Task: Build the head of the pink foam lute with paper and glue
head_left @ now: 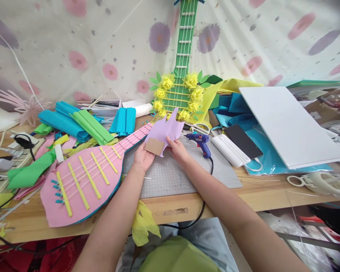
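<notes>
My left hand [143,156] and my right hand [178,150] together hold a jagged lilac paper piece [166,129] with a small brown cardboard rectangle [154,146] against its lower left. Both hands pinch the piece from below, over a grey cutting mat [172,175]. A pink paper guitar [85,181] with yellow bars lies just left of my left hand. A blue glue gun [200,141] rests on the mat right of my right hand.
A green paper guitar [181,75] with yellow flowers leans on the back wall. Rolled teal and green paper [82,124] lies at the left. A white board [289,124], black phone [243,141], white case [229,150], scissors [200,128] and tape [328,183] sit at the right.
</notes>
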Available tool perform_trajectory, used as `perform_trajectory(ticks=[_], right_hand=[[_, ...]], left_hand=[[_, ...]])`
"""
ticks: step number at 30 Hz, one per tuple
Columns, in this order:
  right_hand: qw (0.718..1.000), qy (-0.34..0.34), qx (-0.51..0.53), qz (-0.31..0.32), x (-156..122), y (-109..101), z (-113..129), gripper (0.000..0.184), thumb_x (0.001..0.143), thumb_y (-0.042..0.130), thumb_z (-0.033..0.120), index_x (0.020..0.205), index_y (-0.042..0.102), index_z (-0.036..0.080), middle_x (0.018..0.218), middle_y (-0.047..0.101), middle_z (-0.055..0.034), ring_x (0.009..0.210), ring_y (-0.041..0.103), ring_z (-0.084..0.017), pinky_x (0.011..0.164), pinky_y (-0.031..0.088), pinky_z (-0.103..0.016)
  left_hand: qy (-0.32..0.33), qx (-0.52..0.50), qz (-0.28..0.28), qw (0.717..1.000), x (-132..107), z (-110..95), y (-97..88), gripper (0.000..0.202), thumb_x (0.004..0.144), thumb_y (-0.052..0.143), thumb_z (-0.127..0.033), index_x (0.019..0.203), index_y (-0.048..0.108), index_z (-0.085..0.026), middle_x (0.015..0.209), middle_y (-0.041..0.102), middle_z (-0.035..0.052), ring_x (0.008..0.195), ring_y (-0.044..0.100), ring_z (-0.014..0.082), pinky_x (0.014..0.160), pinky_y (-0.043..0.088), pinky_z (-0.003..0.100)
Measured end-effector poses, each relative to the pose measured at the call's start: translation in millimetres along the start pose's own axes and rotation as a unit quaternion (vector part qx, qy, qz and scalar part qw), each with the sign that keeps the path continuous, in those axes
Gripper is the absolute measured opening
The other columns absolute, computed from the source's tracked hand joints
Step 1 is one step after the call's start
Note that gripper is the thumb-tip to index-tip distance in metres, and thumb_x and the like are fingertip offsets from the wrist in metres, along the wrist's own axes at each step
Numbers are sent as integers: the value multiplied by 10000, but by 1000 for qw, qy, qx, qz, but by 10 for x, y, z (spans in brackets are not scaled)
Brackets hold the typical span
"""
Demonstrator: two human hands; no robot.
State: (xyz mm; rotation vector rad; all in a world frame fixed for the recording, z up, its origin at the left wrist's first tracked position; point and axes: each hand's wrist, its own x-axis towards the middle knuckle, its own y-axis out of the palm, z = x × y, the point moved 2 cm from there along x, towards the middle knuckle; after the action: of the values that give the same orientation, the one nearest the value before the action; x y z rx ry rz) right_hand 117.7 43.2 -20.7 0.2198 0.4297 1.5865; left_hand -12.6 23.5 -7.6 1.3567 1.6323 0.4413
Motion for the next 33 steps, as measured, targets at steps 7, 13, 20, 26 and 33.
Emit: perform_trajectory(ticks=[7,13,20,26,33], right_hand=[[997,29,-17,69,-132,-80,101,310,572,738,402,782,619,206,775,681,-14,764,632,-163,715,490,-291],[995,35,-16,91,-165,-102,151,292,547,747,344,775,647,190,759,677,-12,675,612,-128,708,488,-274],[997,27,-11,77,-118,-125,103,267,527,761,318,719,643,175,775,677,-24,664,605,-120,708,482,-276],[996,39,-14,77,-120,-134,107,282,517,775,343,698,647,170,726,660,-25,668,600,-126,694,482,-276],[997,43,-21,60,-102,-155,69,252,514,771,320,673,644,170,707,650,-21,631,590,-117,691,481,-278]], left_hand=[[0,8,17,1000,7,44,-12,356,937,304,-269,1127,573,-132,996,676,88,868,630,147,828,488,290],[17,22,44,999,7,66,-18,363,938,297,-285,1130,573,-148,1079,649,91,943,611,156,851,479,300],[17,29,46,998,0,81,-24,352,936,308,-286,1113,576,-145,1066,651,89,942,606,159,856,477,305],[16,31,48,998,17,84,-44,341,933,307,-286,1077,584,-148,1066,650,89,968,600,167,870,474,317],[13,47,43,998,-18,70,-6,332,922,317,-281,1073,584,-151,1041,654,99,967,603,177,857,474,324]])
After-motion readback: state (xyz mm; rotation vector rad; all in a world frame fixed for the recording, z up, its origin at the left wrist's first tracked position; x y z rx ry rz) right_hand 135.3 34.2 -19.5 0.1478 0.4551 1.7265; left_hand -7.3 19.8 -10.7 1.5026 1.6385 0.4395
